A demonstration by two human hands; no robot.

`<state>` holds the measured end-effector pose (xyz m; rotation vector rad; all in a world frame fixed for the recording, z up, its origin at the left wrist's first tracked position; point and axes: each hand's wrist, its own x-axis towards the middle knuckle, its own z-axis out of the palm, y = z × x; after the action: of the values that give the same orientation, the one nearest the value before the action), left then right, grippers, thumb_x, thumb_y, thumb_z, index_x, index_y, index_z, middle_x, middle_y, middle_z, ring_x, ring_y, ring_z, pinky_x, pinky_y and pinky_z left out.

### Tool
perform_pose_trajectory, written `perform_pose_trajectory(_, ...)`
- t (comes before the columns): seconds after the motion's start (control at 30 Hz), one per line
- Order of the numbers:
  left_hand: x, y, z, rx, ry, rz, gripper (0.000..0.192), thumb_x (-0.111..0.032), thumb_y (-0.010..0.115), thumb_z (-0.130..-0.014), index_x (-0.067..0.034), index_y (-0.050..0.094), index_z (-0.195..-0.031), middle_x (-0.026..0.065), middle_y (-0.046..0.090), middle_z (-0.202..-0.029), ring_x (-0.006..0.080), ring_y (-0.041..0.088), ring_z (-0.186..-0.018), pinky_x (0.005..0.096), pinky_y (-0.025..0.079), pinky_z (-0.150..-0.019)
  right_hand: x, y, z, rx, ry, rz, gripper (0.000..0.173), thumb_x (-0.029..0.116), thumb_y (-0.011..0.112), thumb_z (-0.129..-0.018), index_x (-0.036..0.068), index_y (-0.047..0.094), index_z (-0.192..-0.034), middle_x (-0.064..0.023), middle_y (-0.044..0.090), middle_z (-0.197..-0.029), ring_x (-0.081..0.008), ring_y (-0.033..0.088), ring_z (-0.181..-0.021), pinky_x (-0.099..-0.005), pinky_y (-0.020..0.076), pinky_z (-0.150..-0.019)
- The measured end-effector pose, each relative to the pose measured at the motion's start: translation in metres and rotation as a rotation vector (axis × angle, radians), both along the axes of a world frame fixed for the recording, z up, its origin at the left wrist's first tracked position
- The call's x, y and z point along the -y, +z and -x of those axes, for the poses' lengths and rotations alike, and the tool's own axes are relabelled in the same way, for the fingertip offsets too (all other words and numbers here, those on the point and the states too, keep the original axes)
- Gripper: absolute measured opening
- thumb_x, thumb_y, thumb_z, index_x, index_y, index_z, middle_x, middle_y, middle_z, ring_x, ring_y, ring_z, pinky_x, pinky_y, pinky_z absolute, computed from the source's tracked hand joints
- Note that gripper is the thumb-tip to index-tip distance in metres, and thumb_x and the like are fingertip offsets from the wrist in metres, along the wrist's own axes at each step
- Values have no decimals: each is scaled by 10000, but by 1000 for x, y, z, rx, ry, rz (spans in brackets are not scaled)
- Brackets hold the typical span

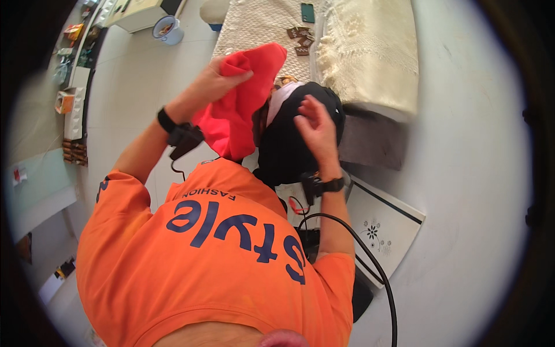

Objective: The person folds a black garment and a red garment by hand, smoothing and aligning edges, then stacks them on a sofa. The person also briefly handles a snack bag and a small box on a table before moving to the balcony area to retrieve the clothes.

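My left hand (219, 80) grips the upper part of a bright red cloth (238, 110), with the thumb lying over a fold. The cloth hangs down toward the front of my orange T-shirt (208, 247). My right hand (315, 123) appears over a black fabric item (288, 141), its thumb apart from the slightly curled fingers and nothing seen in it. Whether it touches the black fabric I cannot tell. A pale pink cloth (282, 99) shows beside the black item, partly covered by it.
A sofa seat with a cream quilted cover (256, 26) bears brown patterned pieces (302, 43) and a green phone-like object (307, 13). The draped sofa arm (373, 52) rises to the right. A bucket (169, 31) stands on the floor. A black cable (377, 264) curves past my right arm.
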<state>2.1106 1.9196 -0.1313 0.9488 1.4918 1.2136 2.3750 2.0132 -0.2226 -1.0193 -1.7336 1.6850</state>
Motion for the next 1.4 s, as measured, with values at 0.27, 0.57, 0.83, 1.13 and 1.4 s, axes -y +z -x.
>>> perform_pose_trajectory(0.27, 78, 153, 29, -277, 362, -41, 347, -151, 799, -840, -71, 658, -1146, -28, 657, -1013, 84, 610, -999, 239, 465, -904, -73, 19, 67, -101, 334, -293, 977, 268, 850, -759, 45, 290, -1528, -187, 375, -1523, -326, 331, -1442, -450, 391, -1100)
perform_pose_trajectory(0.57, 136, 216, 47, -488, 659, -234, 287, -167, 706, -909, -24, 661, -1154, 62, 699, -1087, 186, 653, -971, 323, 517, -894, -34, 83, 166, -228, 483, 35, 344, 188, 790, -856, -15, 690, -1114, -48, 723, -962, -101, 663, -864, -253, 528, -783)
perform_pose_trajectory(0.83, 183, 224, 124, -543, 540, -242, 330, -111, 692, -908, -1, 642, -1215, 56, 709, -1078, 148, 658, -996, 273, 502, -939, -108, 285, 167, -288, 393, -532, 242, 232, 767, -884, 60, 715, -1045, 2, 717, -919, -74, 652, -781, -204, 519, -697)
perform_pose_trajectory(1.13, 172, 228, 154, -593, 376, -413, 277, -192, 644, -933, 8, 696, -1117, 23, 717, -950, 89, 637, -864, 226, 486, -808, -68, 374, 128, 65, 188, -829, 370, 351, 771, -863, 43, 715, -1061, -80, 721, -906, -153, 692, -761, -243, 557, -693)
perform_pose_trajectory(1.4, 131, 218, 164, -540, 255, -397, 299, -199, 649, -932, -9, 691, -1160, 30, 720, -974, 112, 644, -858, 248, 500, -817, -71, 366, 102, 152, 70, -787, 365, 341, 751, -888, 24, 712, -1064, -86, 723, -886, -130, 685, -753, -227, 547, -681)
